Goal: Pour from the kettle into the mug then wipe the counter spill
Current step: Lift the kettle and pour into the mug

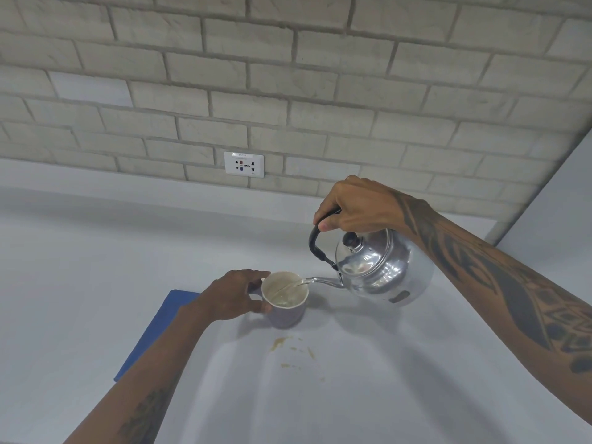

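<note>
A shiny metal kettle [381,267] hangs tilted to the left above the white counter [96,267], its thin spout over the rim of a pale mug [286,310]. A stream of water runs from the spout into the mug. My right hand [355,205] grips the kettle's black handle from above. My left hand [235,296] is wrapped around the mug's left side, hiding its handle. A brownish spill [290,349] of small stains lies on the counter just in front of the mug. A blue cloth [153,328] lies flat to the left, partly hidden under my left forearm.
A grey brick wall [288,75] rises behind the counter, with a white power socket [244,164] low on it. A plain pale wall [563,203] closes the right side.
</note>
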The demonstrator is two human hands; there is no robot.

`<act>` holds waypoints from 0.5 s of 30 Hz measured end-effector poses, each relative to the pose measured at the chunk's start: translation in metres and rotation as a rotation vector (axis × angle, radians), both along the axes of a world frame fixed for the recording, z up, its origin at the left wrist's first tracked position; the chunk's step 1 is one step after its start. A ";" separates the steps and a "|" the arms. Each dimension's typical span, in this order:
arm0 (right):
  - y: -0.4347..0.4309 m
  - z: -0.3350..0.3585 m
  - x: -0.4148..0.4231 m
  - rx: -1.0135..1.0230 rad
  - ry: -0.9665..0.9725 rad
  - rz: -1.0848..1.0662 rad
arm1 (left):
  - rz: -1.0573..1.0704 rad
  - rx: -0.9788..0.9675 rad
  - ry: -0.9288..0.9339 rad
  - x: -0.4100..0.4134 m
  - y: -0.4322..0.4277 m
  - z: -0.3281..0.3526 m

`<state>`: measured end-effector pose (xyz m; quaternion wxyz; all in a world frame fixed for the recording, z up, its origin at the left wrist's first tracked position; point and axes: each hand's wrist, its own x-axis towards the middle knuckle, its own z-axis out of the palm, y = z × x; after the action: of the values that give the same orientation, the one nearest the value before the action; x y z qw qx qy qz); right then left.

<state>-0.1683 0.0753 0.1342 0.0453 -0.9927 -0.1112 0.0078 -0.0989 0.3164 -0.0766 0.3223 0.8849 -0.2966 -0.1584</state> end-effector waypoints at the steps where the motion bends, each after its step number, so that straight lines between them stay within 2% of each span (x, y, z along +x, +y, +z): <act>1: 0.001 0.000 0.001 -0.004 0.000 0.005 | 0.001 0.003 0.002 0.000 0.000 0.000; 15: 0.005 0.005 0.003 -0.050 -0.004 0.036 | 0.001 0.021 0.006 0.000 0.000 0.002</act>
<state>-0.1655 0.0801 0.1395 0.0199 -0.9914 -0.1287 0.0097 -0.0992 0.3166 -0.0750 0.3141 0.8879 -0.2933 -0.1642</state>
